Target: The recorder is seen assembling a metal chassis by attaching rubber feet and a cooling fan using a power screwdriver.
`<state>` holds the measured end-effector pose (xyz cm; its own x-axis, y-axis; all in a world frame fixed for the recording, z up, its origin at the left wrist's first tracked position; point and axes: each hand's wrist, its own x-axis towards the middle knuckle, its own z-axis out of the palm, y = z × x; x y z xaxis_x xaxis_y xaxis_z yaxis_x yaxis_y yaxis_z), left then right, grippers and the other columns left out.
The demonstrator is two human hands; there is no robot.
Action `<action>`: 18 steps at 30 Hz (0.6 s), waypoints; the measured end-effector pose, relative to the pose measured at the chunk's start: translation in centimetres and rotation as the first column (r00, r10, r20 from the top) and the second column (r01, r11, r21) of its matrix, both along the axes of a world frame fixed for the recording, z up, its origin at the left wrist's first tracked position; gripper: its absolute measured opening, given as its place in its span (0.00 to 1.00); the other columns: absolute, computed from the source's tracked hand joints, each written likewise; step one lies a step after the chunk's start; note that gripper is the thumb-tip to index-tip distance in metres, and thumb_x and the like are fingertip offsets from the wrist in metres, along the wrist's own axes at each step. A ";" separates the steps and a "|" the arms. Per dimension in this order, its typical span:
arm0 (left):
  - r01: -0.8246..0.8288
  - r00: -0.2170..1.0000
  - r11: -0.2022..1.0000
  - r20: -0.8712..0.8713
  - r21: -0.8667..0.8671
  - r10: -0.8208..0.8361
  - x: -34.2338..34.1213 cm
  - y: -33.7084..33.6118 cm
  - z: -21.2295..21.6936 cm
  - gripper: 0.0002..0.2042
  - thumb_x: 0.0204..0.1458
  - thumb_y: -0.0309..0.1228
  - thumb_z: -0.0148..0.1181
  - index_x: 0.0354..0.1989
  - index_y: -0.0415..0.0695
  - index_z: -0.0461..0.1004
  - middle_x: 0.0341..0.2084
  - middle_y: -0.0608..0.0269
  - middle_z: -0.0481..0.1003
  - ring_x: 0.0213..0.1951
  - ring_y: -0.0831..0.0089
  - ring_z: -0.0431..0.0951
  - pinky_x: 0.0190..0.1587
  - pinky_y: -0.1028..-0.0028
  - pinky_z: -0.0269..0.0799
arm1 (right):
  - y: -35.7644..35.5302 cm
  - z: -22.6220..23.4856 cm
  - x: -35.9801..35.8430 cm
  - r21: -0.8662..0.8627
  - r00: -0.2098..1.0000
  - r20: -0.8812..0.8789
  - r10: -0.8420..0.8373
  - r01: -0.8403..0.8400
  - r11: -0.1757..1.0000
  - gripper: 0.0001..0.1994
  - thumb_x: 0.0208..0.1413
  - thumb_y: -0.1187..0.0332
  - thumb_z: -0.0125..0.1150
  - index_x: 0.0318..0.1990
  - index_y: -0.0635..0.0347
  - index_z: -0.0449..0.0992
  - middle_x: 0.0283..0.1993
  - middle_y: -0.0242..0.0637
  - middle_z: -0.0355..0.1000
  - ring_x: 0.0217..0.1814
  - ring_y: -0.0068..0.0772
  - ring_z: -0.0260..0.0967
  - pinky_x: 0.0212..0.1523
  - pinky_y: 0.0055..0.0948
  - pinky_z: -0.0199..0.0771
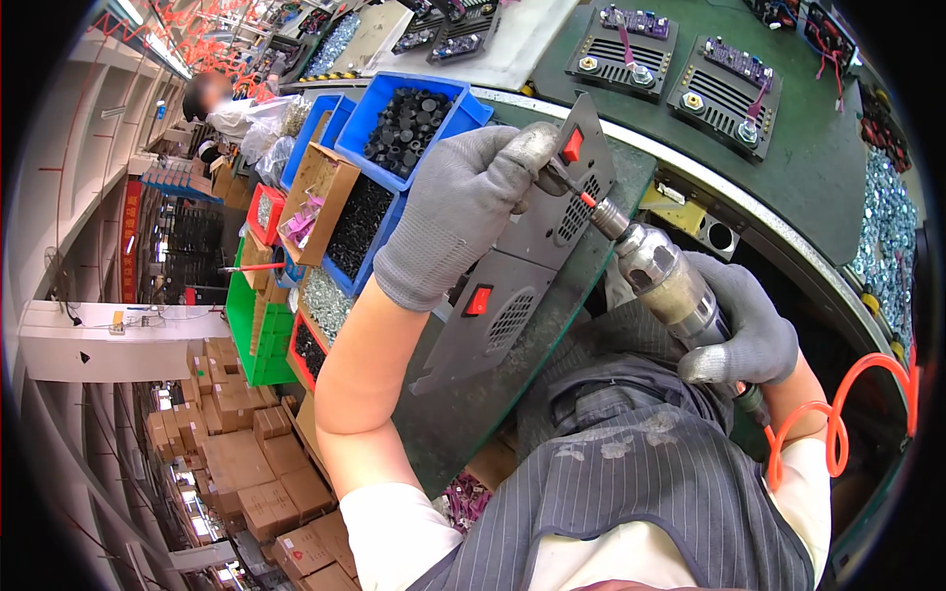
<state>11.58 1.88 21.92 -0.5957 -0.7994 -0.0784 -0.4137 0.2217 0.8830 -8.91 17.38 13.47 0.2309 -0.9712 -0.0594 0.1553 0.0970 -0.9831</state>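
My right hand (pixel 746 325), in a grey knit glove, is wrapped round a metal air screwdriver (pixel 670 286). An orange coiled hose (pixel 838 424) runs from its rear end. The driver's bit points up and left at a dark grey metal panel (pixel 545 227) with a red rocker switch (pixel 574 144) and a round vent grille. At that panel's left side, my gloved left hand (pixel 463 202) is closed in a pinch close to the bit; a small dark part shows at its fingertips, mostly hidden. A similar grey panel (pixel 458 345) with a red switch (pixel 478 300) lies nearer me on the green bench.
Blue bins (pixel 463 110) of black plastic parts stand left of my left hand, beside a cardboard box (pixel 325 187) and a green crate (pixel 258 335). Two vented plates (pixel 631 54) with purple circuit boards lie on the far green mat. Loose metal fasteners (pixel 882 236) are heaped at right.
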 end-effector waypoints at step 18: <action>0.085 0.963 0.996 0.258 -0.038 -0.073 5.5 -3.6 -7.5 0.23 0.55 0.48 0.52 0.41 0.36 0.76 0.29 0.62 0.77 0.29 0.76 0.72 0.34 0.76 0.68 | 1.6 -7.4 -0.9 0.174 0.970 -0.176 0.166 -0.135 0.976 0.36 0.31 0.56 0.74 0.49 0.67 0.69 0.35 0.36 0.71 0.37 0.26 0.67 0.41 0.27 0.67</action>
<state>17.03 -1.68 14.40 -0.6222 -0.7572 -0.1990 -0.6038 0.3024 0.7375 -9.83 18.96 6.05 0.3433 -0.9006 -0.2667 -0.0593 0.2626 -0.9631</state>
